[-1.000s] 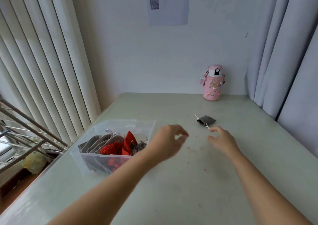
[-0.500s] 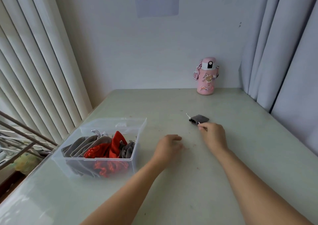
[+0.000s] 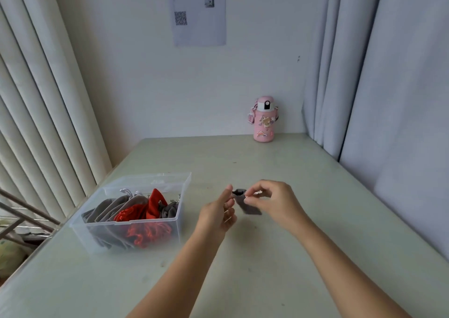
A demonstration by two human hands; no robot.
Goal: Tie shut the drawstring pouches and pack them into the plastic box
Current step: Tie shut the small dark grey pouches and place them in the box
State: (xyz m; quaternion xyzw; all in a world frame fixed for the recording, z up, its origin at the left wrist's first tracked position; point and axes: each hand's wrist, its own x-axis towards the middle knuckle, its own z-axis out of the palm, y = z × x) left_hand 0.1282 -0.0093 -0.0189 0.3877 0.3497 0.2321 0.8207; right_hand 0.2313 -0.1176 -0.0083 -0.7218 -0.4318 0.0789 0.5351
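I see grey pouch [image 3: 246,204] held up between both hands, to the R of plastic box [image 3: 158,181]. R hand [image 3: 277,201] pinches its top w/ curled fingers. L hand [image 3: 216,212]: thumb at pouch mouth, fingers curled; can't tell if gripping.

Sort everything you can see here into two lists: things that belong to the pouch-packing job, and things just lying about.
Part of the job: grey pouch held by the left hand and right hand; plastic box; packed pouches, grey and red, inside it.
Just there: pink bottle; paper sheet on the wall; blinds; curtains.
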